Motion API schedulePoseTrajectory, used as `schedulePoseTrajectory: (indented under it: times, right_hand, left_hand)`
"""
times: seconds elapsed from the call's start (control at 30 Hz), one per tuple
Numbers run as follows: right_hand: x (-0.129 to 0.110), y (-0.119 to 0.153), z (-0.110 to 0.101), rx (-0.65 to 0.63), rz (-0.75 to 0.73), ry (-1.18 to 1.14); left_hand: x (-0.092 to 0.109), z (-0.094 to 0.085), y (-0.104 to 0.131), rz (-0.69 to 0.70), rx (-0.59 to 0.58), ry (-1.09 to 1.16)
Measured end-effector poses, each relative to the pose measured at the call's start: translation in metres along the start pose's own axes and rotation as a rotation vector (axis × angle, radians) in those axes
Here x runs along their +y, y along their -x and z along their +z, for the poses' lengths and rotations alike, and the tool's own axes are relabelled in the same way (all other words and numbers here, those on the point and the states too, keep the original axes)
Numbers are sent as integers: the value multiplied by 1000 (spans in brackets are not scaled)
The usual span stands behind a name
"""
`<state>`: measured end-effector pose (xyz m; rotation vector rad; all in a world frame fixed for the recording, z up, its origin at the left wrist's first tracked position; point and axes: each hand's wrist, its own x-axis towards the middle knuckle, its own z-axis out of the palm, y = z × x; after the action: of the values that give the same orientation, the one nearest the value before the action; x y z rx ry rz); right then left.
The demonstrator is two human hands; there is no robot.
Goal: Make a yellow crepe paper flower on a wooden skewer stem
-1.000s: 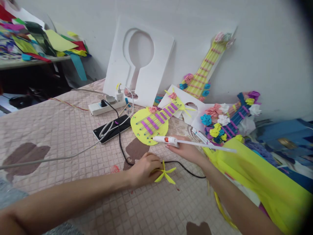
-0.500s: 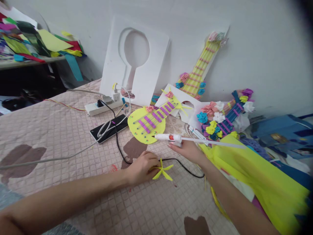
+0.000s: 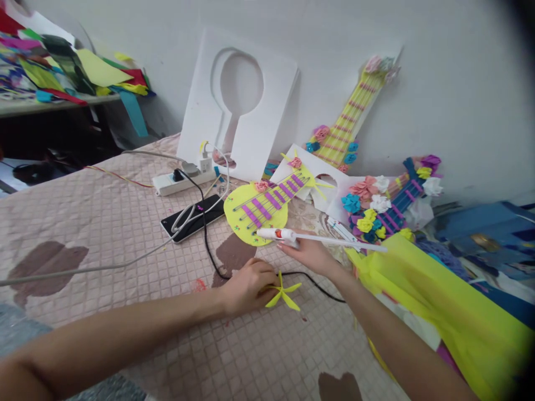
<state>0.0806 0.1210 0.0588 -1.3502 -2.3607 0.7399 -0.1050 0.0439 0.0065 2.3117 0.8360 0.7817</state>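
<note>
My right hand [image 3: 308, 252] is closed round a white hot glue gun [image 3: 278, 234] with a long glue stick [image 3: 343, 240] out of its back. Its nozzle points left, over the lower edge of a yellow paper guitar [image 3: 251, 196] with purple strips across its strings. Closer to me, my left hand [image 3: 251, 285] pinches one petal of a yellow star-shaped paper flower [image 3: 283, 292] just above the table cover. The pinching fingertips are partly hidden. The glue gun's black cord [image 3: 209, 253] runs behind my left hand.
A black phone [image 3: 192, 217] lies by a white power strip [image 3: 184, 182] with cables. White foam boards [image 3: 196, 111] lean on the wall beside a tall yellow guitar [image 3: 346, 120]. A blue guitar with paper flowers [image 3: 393, 214] and yellow paper [image 3: 434, 295] are on the right.
The glue gun in my right hand has shifted slightly left and its nozzle is nearer the guitar's lower edge. My left hand still holds the flower. The whole view has drifted a little.
</note>
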Motion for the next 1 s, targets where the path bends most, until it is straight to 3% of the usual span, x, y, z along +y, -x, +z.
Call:
schedulePoseTrajectory:
  times: [0.13, 0.27, 0.73, 0.87, 1.0]
  right_hand:
    - [2, 4, -6, -47, 7, -119]
    - [6, 8, -9, 1, 37, -111]
    - [6, 1, 1, -49, 19, -134]
    - [2, 9, -8, -113, -10, -129]
    - [3, 26, -26, -115, 97, -114]
  left_hand:
    - [1, -1, 0, 3, 6, -17]
    - [-1, -1, 0, 15, 12, -7]
    - [-4, -3, -1, 0, 27, 21]
    - [-6, -3, -1, -8, 25, 28]
    - [-6, -3, -1, -9, 37, 22]
